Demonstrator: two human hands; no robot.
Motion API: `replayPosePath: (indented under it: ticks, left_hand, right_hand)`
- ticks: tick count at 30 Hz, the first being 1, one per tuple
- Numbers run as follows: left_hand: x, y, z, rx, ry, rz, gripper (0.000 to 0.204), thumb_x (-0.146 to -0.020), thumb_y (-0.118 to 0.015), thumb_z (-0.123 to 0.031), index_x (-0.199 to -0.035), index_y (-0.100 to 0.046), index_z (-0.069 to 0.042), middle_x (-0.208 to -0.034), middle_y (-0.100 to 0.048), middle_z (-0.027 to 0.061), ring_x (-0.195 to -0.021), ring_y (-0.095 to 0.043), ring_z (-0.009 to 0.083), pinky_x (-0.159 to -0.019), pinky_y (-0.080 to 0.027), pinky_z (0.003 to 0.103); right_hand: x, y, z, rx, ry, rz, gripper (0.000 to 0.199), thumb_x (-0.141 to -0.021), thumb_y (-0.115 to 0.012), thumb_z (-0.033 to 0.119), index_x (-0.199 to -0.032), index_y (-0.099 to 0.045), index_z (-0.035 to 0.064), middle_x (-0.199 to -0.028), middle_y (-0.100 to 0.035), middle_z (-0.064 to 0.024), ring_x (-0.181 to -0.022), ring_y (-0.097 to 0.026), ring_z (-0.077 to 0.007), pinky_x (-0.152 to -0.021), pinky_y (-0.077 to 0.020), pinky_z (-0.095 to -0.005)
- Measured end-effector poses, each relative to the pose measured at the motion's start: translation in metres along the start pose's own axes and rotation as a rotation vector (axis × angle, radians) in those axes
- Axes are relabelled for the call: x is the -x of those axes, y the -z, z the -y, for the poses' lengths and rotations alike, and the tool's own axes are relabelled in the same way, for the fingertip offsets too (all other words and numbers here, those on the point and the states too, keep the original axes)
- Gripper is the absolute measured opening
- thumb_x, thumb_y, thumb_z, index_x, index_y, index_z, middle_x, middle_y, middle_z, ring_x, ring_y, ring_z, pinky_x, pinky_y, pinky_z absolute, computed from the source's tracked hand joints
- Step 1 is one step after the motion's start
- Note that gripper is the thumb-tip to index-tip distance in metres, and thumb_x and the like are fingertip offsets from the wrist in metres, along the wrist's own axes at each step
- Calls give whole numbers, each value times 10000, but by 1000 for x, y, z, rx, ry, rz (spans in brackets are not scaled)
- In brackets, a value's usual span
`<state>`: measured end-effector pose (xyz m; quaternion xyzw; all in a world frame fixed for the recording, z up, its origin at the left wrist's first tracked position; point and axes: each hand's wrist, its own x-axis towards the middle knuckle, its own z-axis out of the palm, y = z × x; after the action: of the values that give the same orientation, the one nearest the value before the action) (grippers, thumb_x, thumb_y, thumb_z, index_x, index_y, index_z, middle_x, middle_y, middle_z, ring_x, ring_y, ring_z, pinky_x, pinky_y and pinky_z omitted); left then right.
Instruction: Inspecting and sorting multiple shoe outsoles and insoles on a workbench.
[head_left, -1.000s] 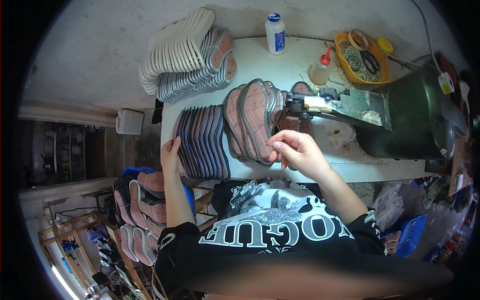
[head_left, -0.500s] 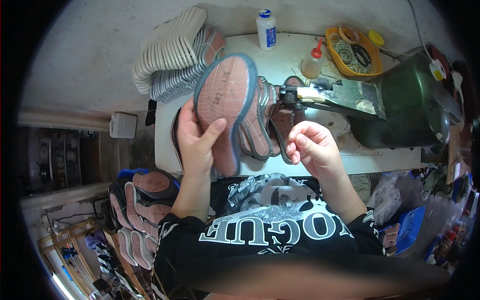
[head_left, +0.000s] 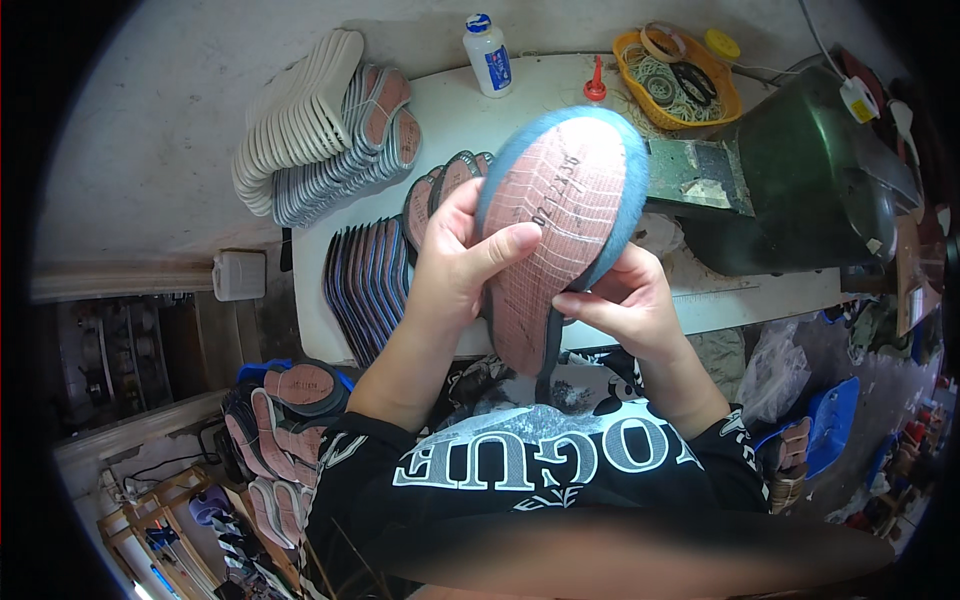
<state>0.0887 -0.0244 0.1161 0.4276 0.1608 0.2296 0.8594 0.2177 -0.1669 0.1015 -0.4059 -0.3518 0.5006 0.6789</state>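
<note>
Both hands (head_left: 545, 285) now gripping raised insole (head_left: 560, 225)

White glue bottle (head_left: 488, 55), orange basket (head_left: 735, 100) of bands, green machine (head_left: 810, 180), stacked white soles (head_left: 300, 120) and insoles (head_left: 365, 280) on white tabletop (head_left: 540, 85).

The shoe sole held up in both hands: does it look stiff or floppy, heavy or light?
The shoe sole probably flexes somewhat: it is thin and flat, yet holds its shape between the left hand and right hand. It seems light, since fingers alone support it. Its ribbed pink face likely gives grip.
</note>
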Motion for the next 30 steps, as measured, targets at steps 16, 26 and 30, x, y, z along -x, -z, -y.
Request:
replayPosePath:
  ticks: [16, 26, 30]
  left_hand:
    - [-6, -8, 45, -102, -380, -290, 299, -890, -617, -87, -1157, -513, -5, -1064, -621, 82, -932, -602, 125, -861, -471, 266]
    - [-22, 8, 29, 108, 41, -113, 360, -879, -632, -143, -1182, -523, 17, -1039, -638, 95, -900, -636, 163, -816, -527, 313]
    - [-43, 17, 29, 61, 20, -236, 316, -852, -657, -106, -1128, -564, 15, -1010, -645, 84, -876, -640, 155, -791, -521, 289]
  right_hand:
    - [-30, 10, 2, 285, -22, -86, 181, -865, -666, 131, -746, -654, -4, -587, -573, 13, -481, -468, -10, -415, -329, -173]
    - [-30, 35, -16, -29, -165, 53, 296, -904, -630, 306, -895, -630, 11, -749, -608, 14, -586, -500, -9, -496, -367, -162]
    - [-12, 41, -15, -75, -281, 169, 469, -880, -649, 349, -1144, -577, -32, -1004, -638, -38, -907, -567, -81, -813, -450, -233]
